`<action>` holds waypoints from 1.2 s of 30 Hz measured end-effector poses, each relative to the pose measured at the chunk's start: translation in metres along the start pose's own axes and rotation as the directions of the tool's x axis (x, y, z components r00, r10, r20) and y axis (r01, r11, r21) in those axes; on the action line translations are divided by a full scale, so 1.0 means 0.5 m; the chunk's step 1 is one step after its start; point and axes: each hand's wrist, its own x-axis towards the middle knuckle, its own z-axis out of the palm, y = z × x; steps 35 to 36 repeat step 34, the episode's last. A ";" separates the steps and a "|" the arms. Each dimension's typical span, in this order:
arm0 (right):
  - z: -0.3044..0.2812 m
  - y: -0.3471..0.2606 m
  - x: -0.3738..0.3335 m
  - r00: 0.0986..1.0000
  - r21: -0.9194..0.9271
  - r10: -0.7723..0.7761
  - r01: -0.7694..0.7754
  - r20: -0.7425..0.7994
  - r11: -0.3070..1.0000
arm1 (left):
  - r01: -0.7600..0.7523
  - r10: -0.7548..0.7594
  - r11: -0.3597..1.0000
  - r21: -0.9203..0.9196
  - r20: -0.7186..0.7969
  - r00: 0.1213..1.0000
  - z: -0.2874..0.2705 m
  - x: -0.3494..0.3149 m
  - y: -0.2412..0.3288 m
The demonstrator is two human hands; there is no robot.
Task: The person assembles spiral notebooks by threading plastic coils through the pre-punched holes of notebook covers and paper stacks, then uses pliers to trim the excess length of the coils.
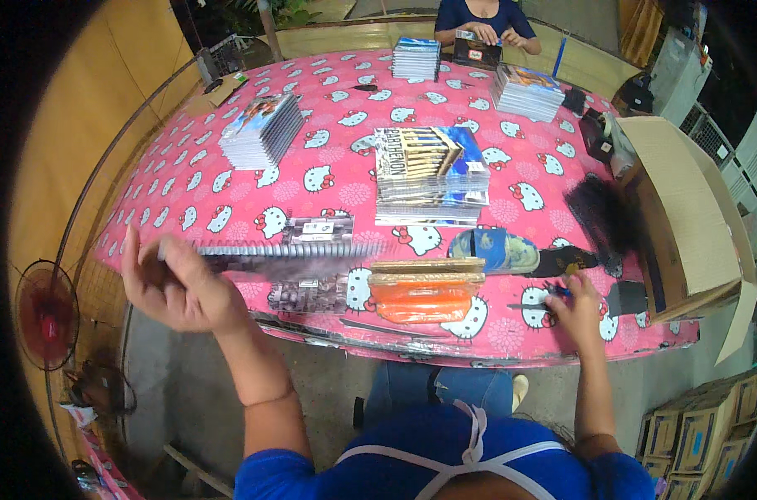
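Observation:
My left hand [187,287] is raised over the near left of the table, its curled fingers gripping one end of a spiral notebook [303,250]. The notebook is seen almost edge-on and partly blurred, with its wire coil along the top. Below it on the cloth lie grey-patterned flat pieces [307,293]. At the near right, the fingers of my right hand [578,312] close on a small tool [528,306] with a thin dark blade and a blue part. An orange plastic-wrapped bundle [424,296] with brown edges sits between my hands.
A notebook stack [432,179] stands mid-table, another stack [266,129] to its left. Farther back are more stacks [416,58] and a person [487,25] handling a dark box. A blue-and-yellow slipper-shaped item [495,250] and an open cardboard box [687,217] are at right.

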 end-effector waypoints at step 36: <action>-0.030 -0.223 0.177 0.979 0.960 -0.200 0.101 -0.048 0.262 | 0.866 -0.570 0.392 -0.311 0.657 0.493 0.118 -0.179 0.073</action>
